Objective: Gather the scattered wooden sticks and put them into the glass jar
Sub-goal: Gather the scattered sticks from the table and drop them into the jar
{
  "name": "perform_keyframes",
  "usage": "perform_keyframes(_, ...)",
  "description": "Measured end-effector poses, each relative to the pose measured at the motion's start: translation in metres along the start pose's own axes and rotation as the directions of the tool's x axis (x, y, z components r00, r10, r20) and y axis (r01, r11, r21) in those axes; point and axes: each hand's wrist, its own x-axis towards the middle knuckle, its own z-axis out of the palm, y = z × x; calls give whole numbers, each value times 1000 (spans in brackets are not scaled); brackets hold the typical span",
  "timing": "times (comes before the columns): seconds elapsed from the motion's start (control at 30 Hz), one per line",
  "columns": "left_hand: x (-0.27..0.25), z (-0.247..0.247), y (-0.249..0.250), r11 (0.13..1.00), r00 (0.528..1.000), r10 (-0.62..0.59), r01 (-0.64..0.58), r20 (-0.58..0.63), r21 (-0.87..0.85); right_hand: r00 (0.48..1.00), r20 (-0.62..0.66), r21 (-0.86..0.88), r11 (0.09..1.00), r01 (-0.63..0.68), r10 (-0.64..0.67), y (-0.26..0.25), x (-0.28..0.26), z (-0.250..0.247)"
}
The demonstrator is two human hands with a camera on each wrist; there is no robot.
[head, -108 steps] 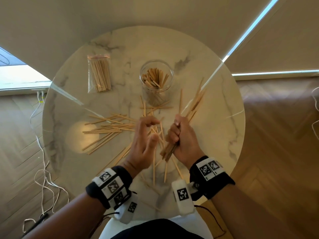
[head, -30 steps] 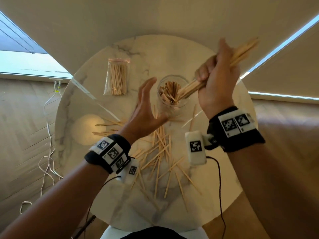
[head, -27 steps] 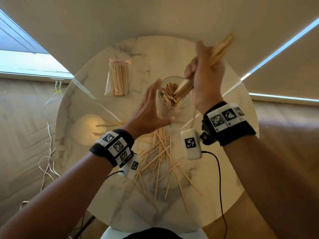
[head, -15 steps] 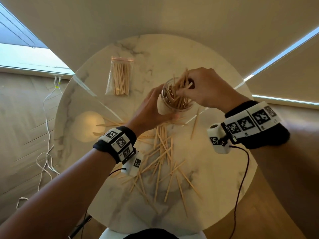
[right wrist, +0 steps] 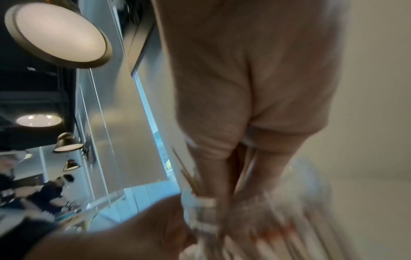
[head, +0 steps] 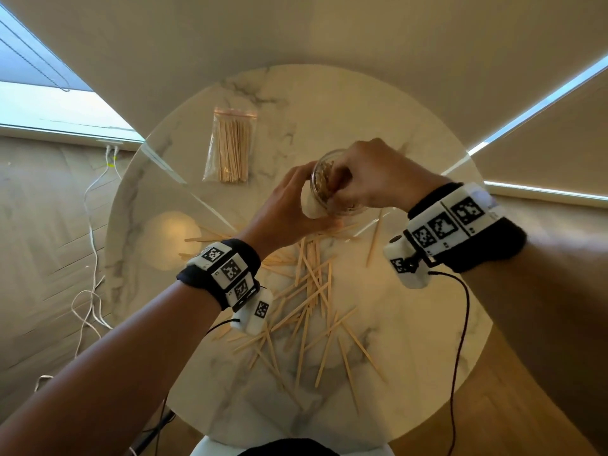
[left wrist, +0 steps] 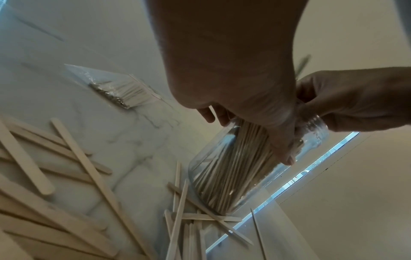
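Note:
The glass jar (head: 321, 179) stands near the middle of the round marble table (head: 378, 120), packed with wooden sticks (left wrist: 231, 168). My left hand (head: 289, 205) grips the jar's side, thumb (left wrist: 282, 140) across the glass. My right hand (head: 360, 179) sits over the jar's mouth, fingers curled down onto a bundle of sticks (right wrist: 189, 176) going into it. The right wrist view is blurred. Many loose sticks (head: 309, 291) lie scattered on the table between the jar and me, and several more (left wrist: 66, 167) show in the left wrist view.
A clear plastic bag of sticks (head: 232, 146) lies at the table's far left. One single stick (head: 373, 238) lies right of the pile. White cables (head: 88, 258) trail on the wooden floor to the left. Window blinds stand beyond the table.
My right hand carried its bundle from the table up over the jar and lowered it inside; the sticks no longer stand up above the rim. My left hand closed around the jar.

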Motion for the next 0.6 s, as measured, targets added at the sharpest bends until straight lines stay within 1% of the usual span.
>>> perform_keyframes(0.07,1,0,-1,1000,1000,-3,3,4,5,998,-54,-16,999,-32,32,1,7,10)
perform_keyframes(0.13,3,0,0,1000,1000,-7,7,9,16,986,-130,-47,992,-115,108,7,14,8)
perform_keyframes(0.17,4,-1,0,1000,1000,-7,7,11,19,980,-153,-45,990,-136,128,7,16,6)
perform_keyframes(0.2,5,-1,-1,1000,1000,-5,5,13,21,982,-147,-22,992,-122,117,6,16,5)
perform_keyframes(0.27,6,-2,-1,1000,1000,7,-7,17,30,997,-70,28,999,-34,36,-3,13,7)
perform_keyframes(0.3,6,-2,-1,999,1000,10,-10,22,35,999,-33,22,1000,-11,12,-6,10,9)
perform_keyframes(0.33,6,-2,0,999,1000,10,-12,27,42,1000,-21,-12,1000,-23,23,-5,9,11)
perform_keyframes(0.43,7,-2,0,999,999,1,-3,37,50,986,-85,-170,973,-156,143,3,13,13)
perform_keyframes(0.47,8,-2,0,999,999,-1,-1,36,48,986,-86,-176,972,-156,143,5,15,12)
perform_keyframes(0.5,9,-2,0,999,999,1,-2,34,45,991,-47,-161,979,-128,122,6,16,11)
perform_keyframes(0.53,9,-2,-1,999,1000,6,-8,31,48,996,21,-150,986,-77,81,5,18,11)
perform_keyframes(0.57,9,-3,-2,998,1000,13,-15,28,55,995,93,-135,991,-24,37,3,17,11)
perform_keyframes(0.6,8,-3,-3,998,999,21,-23,29,61,991,132,-114,993,19,-3,1,17,11)
